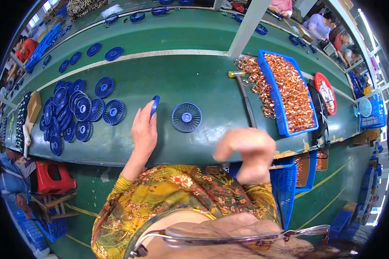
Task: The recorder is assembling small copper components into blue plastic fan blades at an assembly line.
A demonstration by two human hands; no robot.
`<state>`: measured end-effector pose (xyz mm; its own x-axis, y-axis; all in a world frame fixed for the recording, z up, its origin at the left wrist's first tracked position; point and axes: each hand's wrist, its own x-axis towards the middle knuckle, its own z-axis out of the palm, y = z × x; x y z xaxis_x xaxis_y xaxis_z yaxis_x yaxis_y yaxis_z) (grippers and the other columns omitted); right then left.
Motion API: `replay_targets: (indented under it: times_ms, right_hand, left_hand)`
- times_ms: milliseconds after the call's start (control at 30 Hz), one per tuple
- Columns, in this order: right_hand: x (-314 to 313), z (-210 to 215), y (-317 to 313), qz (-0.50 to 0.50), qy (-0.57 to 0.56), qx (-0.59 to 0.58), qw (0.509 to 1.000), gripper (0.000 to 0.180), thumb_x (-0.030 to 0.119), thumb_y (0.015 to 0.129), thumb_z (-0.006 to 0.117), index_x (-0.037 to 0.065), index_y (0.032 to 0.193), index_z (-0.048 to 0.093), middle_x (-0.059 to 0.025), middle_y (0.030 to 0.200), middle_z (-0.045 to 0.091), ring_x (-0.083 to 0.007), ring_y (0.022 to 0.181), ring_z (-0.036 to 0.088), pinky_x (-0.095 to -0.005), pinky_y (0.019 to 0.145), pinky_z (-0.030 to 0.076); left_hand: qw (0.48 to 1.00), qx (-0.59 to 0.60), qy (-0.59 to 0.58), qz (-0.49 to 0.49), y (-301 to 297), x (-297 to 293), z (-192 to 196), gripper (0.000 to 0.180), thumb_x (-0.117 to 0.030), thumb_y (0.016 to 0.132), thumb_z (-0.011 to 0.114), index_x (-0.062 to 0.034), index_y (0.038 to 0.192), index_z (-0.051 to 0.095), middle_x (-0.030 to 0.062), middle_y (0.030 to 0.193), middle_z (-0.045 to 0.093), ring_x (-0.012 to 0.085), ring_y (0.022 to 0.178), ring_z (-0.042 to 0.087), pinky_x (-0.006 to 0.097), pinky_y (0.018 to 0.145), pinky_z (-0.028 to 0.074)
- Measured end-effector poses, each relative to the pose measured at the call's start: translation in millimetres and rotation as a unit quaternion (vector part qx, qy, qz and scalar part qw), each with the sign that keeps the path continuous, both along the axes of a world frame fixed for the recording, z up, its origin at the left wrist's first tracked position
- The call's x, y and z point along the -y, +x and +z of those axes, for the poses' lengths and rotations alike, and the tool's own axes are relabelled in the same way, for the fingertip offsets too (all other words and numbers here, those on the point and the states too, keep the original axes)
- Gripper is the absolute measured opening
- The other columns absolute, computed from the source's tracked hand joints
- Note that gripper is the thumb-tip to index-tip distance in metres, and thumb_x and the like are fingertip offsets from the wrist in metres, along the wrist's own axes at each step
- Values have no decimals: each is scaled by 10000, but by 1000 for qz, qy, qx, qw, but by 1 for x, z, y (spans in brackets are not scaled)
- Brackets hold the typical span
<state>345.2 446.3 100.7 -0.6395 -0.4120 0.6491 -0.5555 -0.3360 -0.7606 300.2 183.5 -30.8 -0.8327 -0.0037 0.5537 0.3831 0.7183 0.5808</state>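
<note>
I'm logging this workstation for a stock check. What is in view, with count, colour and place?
Single slotted disc: one, blue, flat on the green bench in front of the person.
Held disc: one, blue, on edge in the left hand's fingers.
Disc pile: many, blue, overlapping at bench left.
Hammer: one, metal head and dark handle, right of the single disc.
Tray of coils: one blue tray, full of copper-coloured coils, bench right.
Loose coils: many, copper-coloured, beside the tray's left wall.
Stool: one, red, floor at lower left.
Bench: one, green, long.
Left hand: holds the disc upright.
Right hand: raised above the bench edge, fingers curled, blurred; nothing visible in it.
</note>
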Motion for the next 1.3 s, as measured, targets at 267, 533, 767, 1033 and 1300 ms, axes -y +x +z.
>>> replay_targets:
  times_ms: [267,533,767,1033,1300]
  right_hand:
    - [-10,41,5,240,-142,-170,945,189,172,868,669,25,973,615,-233,916,653,-277,695,647,-357,593,538]
    - [-23,40,7,390,-33,-195,899,133,92,916,484,34,836,573,-209,944,617,-327,869,630,-467,760,549]
    - [-33,52,-15,367,175,-120,906,270,255,905,618,26,1048,635,-114,991,665,-275,859,646,-329,725,531]
    - [-98,-89,-112,-540,511,2,669,249,269,884,586,62,1017,621,-196,872,659,-383,808,641,-473,688,498]
    - [-129,-131,-140,-563,609,70,554,315,381,851,622,69,806,625,-163,751,660,-376,715,637,-483,625,481]
  left_hand:
    - [985,113,-124,-25,4,0,-13,479,-277,895,587,-83,1314,462,204,1402,402,380,1351,300,571,1104,168]
    - [986,101,-127,-36,8,-4,-13,461,-251,874,616,-70,1278,492,231,1410,375,399,1351,291,558,1100,201]
    - [987,81,-119,-70,1,-12,-10,431,-200,846,653,-68,1236,528,213,1405,396,380,1348,318,526,1107,226]
    - [999,-13,-11,-46,11,-8,0,262,-105,819,659,-45,1071,622,164,1270,555,355,1255,463,511,1079,286]
    - [792,-24,308,-527,46,-18,103,228,6,842,597,61,1062,612,179,1013,672,322,982,655,402,815,532]
